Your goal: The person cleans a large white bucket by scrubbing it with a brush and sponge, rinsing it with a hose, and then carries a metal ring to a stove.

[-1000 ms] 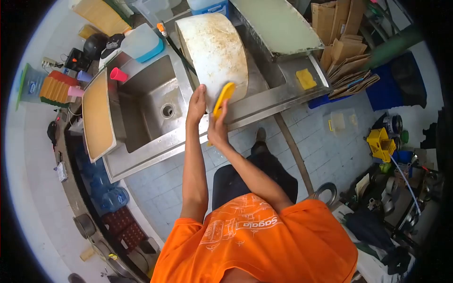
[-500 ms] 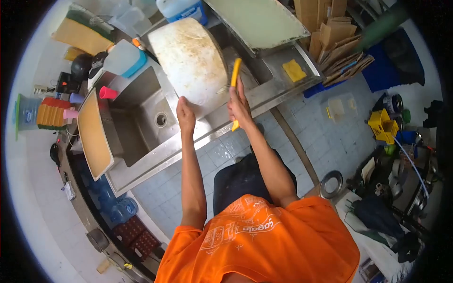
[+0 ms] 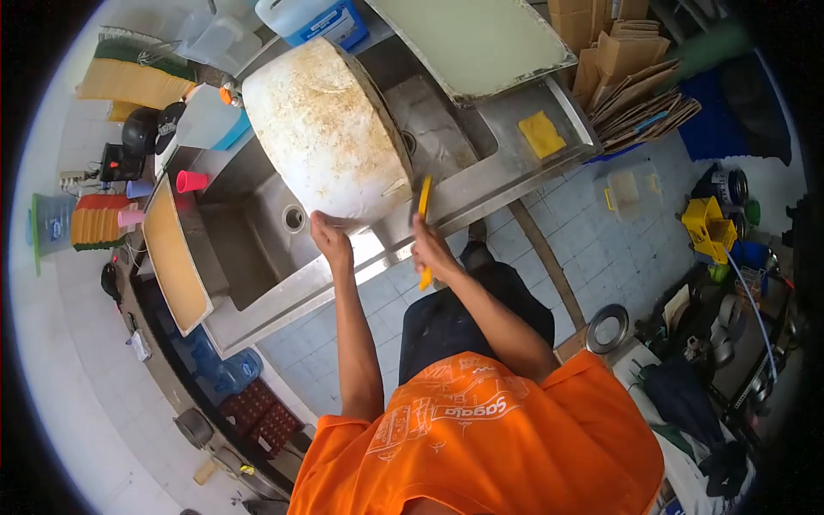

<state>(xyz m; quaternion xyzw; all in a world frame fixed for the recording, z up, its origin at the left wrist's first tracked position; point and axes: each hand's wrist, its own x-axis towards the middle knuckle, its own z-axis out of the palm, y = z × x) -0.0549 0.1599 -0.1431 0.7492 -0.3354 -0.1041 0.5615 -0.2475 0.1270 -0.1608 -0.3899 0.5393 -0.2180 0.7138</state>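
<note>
A large white tub (image 3: 330,129) with brown stains rests tilted on the sink divider, its stained outer side towards me. My left hand (image 3: 333,240) closes on its near lower edge, thumb up along the white wall. In my right hand (image 3: 436,251) is a yellow-handled scrub brush (image 3: 424,206), held upright just right of the tub's near corner. The bristle side faces the tub and is mostly hidden. Below the tub lies the steel double sink (image 3: 257,232), its left basin and drain in view.
A wide tray (image 3: 476,51) sits over the sink's far right. A yellow sponge cloth (image 3: 542,135) lies on the drainboard. At left are a tan tray (image 3: 174,257), a pink cup (image 3: 191,181) and a blue-lidded box (image 3: 210,120). Flattened cardboard (image 3: 635,112) stands at right.
My right hand has drawn the brush down along the tub's side, towards me. The tub appears further left and tilted differently, with my left hand still at its near edge.
</note>
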